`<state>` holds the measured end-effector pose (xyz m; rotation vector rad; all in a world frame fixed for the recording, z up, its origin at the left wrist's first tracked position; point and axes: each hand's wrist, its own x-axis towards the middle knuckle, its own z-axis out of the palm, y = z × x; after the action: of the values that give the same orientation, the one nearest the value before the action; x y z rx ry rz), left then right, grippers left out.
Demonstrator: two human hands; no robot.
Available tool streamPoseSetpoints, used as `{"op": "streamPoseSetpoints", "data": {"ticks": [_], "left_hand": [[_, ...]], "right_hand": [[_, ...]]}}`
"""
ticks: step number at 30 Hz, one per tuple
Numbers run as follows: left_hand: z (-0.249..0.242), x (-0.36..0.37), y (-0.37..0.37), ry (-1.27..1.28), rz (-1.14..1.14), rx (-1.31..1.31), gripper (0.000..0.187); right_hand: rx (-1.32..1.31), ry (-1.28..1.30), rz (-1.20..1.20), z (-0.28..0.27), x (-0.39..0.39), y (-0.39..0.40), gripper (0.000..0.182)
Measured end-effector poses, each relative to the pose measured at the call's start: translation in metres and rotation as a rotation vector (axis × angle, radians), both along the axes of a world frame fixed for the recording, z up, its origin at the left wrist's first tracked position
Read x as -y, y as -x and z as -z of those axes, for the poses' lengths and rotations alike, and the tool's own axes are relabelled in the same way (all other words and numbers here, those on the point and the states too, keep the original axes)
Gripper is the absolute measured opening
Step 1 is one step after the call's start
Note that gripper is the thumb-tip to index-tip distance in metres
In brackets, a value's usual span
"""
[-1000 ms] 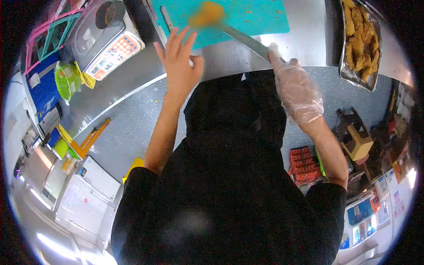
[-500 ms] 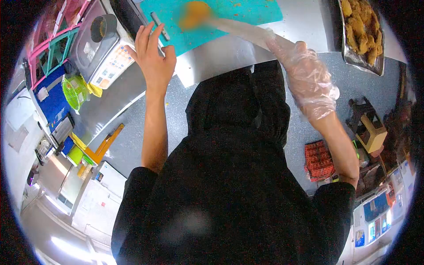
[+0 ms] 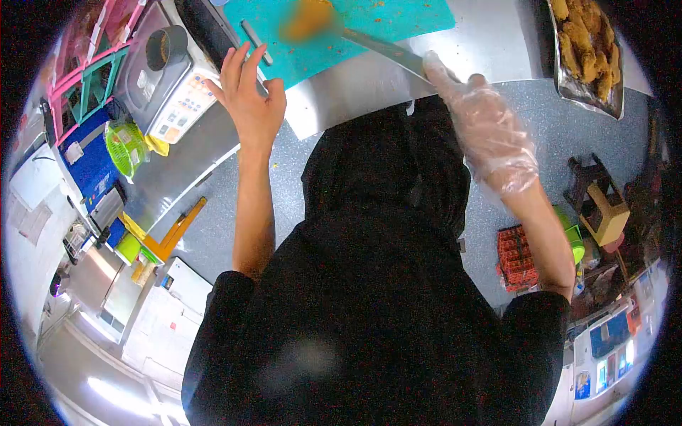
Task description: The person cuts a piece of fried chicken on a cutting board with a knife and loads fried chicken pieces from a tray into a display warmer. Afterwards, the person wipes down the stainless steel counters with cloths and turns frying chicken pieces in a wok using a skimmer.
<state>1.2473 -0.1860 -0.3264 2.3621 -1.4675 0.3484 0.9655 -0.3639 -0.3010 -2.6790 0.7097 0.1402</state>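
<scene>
My right hand [image 3: 491, 135], in a clear plastic glove, is closed round the handle of a long knife [image 3: 387, 51]. The blade slants up and left, its far end beside a blurred golden-brown piece of fried food [image 3: 309, 20]. That piece lies on a teal cutting board [image 3: 383, 21] dotted with crumbs. Bare and with fingers spread, my left hand [image 3: 250, 96] is over the board's left corner. Just beyond its fingertips a slim grey bar [image 3: 256, 42] lies along the board's edge.
A metal tray [image 3: 616, 106] of fried pieces [image 3: 586, 42] is at the upper right. On the left stand a machine with a button panel [image 3: 186, 106] and a green basket [image 3: 126, 148]. A red stack [image 3: 516, 259] and a brown stool [image 3: 600, 206] are on the floor at right.
The knife blade has turned and shows more sharply, lower on the board. My right hand has shifted slightly left and down. My left hand stays nearly where it was, fingers still apart.
</scene>
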Motion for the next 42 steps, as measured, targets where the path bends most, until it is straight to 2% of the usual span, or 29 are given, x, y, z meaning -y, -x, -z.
{"op": "streamPoseSetpoints", "data": {"ticks": [5,7,11,17,20,23,26,29,32,35,38,40,42], "left_hand": [[0.003,-0.001,0.002,0.014,0.003,-0.021,0.049],[0.003,-0.003,0.003,0.011,-0.003,-0.032,0.049],[0.004,-0.005,0.0,-0.005,-0.015,-0.04,0.049],[0.005,-0.006,0.0,-0.026,-0.019,-0.042,0.049],[0.006,-0.003,0.001,-0.028,-0.024,-0.062,0.05],[0.008,-0.002,0.0,-0.035,0.006,-0.064,0.049],[0.007,0.001,0.002,-0.05,-0.008,-0.08,0.049],[0.008,0.002,0.002,-0.066,-0.014,-0.088,0.049],[0.009,0.001,0.001,-0.079,-0.027,-0.085,0.049],[0.01,0.0,0.001,-0.08,-0.001,-0.064,0.049],[0.012,0.0,-0.001,-0.108,-0.008,-0.062,0.048],[0.013,0.0,-0.002,-0.118,-0.01,-0.077,0.049],[0.013,0.0,-0.002,-0.122,-0.008,-0.085,0.049]], "right_hand": [[0.235,-0.169,-0.067,0.055,0.002,-0.01,0.059],[0.222,-0.239,-0.082,0.068,0.004,-0.014,0.06],[0.121,-0.32,-0.085,0.078,0.008,-0.017,0.06],[0.337,-0.446,-0.078,0.083,0.004,-0.014,0.054],[-0.106,-1.249,0.259,0.045,0.022,-0.025,0.057],[0.076,-1.395,0.299,0.061,0.02,-0.017,0.061],[0.035,-1.669,0.35,0.061,0.027,-0.014,0.061],[0.044,-1.758,0.384,0.056,0.029,-0.009,0.061],[-0.02,-1.562,0.304,0.07,0.024,-0.006,0.061],[-0.105,-1.344,0.304,0.049,0.021,-0.009,0.061],[-0.023,-1.188,0.209,0.058,0.015,-0.004,0.058],[0.365,-0.703,0.055,0.087,-0.002,0.0,0.058],[0.44,-0.48,-0.028,0.093,-0.006,0.003,0.058]]}}
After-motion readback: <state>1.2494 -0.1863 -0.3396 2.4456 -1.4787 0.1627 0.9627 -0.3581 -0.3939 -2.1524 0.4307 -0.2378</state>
